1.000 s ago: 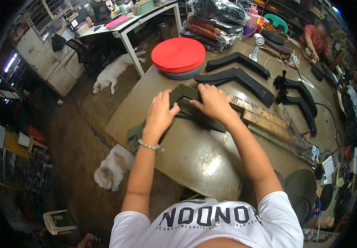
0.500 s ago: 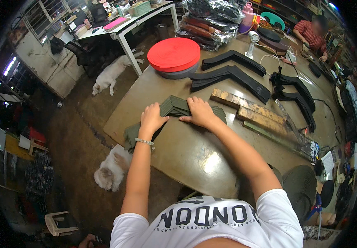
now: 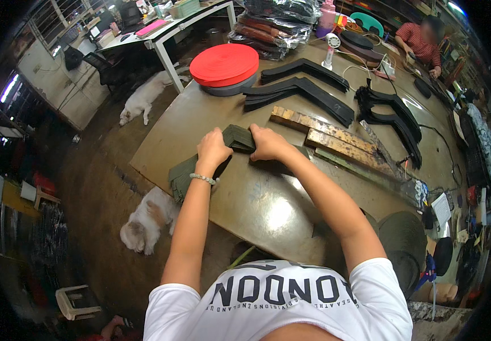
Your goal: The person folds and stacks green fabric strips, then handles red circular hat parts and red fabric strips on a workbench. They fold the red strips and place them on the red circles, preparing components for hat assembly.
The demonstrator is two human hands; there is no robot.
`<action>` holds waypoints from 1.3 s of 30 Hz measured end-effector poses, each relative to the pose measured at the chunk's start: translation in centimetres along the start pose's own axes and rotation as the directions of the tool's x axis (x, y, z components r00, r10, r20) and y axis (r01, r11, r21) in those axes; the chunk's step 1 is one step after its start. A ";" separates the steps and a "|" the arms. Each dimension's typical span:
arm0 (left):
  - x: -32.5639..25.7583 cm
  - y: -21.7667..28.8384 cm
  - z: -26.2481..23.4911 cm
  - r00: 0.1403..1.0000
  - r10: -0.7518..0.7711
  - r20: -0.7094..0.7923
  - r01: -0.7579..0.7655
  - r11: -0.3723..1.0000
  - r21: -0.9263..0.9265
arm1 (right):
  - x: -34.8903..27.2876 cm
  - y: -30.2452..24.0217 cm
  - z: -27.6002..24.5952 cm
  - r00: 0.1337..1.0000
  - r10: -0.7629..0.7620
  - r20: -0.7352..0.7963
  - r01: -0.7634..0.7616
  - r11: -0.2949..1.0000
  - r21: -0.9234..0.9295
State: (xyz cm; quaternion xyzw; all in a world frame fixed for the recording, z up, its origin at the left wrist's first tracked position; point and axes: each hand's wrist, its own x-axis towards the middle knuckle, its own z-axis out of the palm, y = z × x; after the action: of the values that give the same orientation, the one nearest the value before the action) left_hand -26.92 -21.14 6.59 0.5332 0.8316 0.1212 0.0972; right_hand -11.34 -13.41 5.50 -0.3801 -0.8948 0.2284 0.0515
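Observation:
A stack of dark olive-green webbing strips [image 3: 238,136], bent to an angle in the middle, lies near the left edge of the table. My left hand [image 3: 214,151] is closed round its left arm, just beside the bend. On the other side of the bend, my right hand [image 3: 268,144] grips the right arm, thumb toward me. The strips' left ends [image 3: 181,175] fan out past my left wrist and reach over the table edge. Most of the right arm is hidden under my right hand and forearm.
Beyond the hands lie stacks of bent black strips [image 3: 308,98], a red webbing roll [image 3: 224,63] on a grey one, and stained wooden bars [image 3: 342,143]. A small white fan [image 3: 330,51] stands farther back. A white dog [image 3: 150,221] rests by the table; a co-worker [image 3: 419,42] sits far right.
The whole view has shifted, so the table's things sit farther left and higher. Both hands stay on the strips by the bend. The dog by the table has turned its head slightly.

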 end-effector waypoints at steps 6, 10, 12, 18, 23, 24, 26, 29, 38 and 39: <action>0.4 0.5 0.7 0.994 0.019 0.105 -0.027 0.997 0.070 | -0.3 -1.3 1.6 0.992 0.042 -0.122 -0.050 0.997 -0.063; 0.7 -0.8 1.2 0.993 0.066 0.100 -0.061 0.997 -0.051 | -0.8 -1.6 3.1 0.944 -0.059 -0.323 0.059 0.998 -0.012; 0.0 -1.0 1.9 0.992 0.122 -0.044 -0.124 0.991 -0.045 | -1.3 -1.4 3.1 0.919 -0.082 -0.387 0.103 0.994 0.034; -2.6 1.2 2.5 0.963 0.112 -0.245 -0.139 0.986 -0.094 | -3.7 -0.5 1.1 0.953 -0.078 -0.294 0.050 0.994 -0.101; -3.9 3.1 1.4 0.928 0.180 -0.326 -0.220 0.972 -0.087 | -4.2 -0.2 0.5 0.922 -0.169 -0.350 0.119 0.980 -0.160; -4.1 3.4 1.2 0.930 0.165 -0.328 -0.215 0.969 -0.122 | -4.2 -0.2 0.5 0.903 -0.191 -0.385 0.134 0.976 -0.172; -4.5 4.2 0.7 0.901 0.175 -0.397 -0.245 0.960 -0.133 | -4.5 -0.4 0.0 0.851 -0.237 -0.469 0.160 0.967 -0.199; -5.1 5.6 -0.6 0.807 0.222 -0.547 -0.329 0.938 -0.104 | -6.0 -1.4 -1.8 0.811 -0.266 -0.520 0.201 0.963 -0.179; -6.6 9.9 -5.8 0.349 0.517 -0.781 -0.702 0.697 0.147 | -13.5 -4.1 -8.3 0.558 -0.234 -0.796 -0.037 0.951 -0.306; -6.5 10.6 -5.8 0.310 0.540 -0.782 -0.729 0.663 0.170 | -14.0 -3.8 -8.5 0.593 -0.230 -0.772 0.005 0.959 -0.282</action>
State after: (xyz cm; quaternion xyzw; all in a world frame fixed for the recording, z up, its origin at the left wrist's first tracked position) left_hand -16.76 -23.33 15.55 0.6934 0.4850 0.4575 -0.2734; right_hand -1.72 -22.46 15.91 -0.3846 -0.8217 -0.0839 0.4121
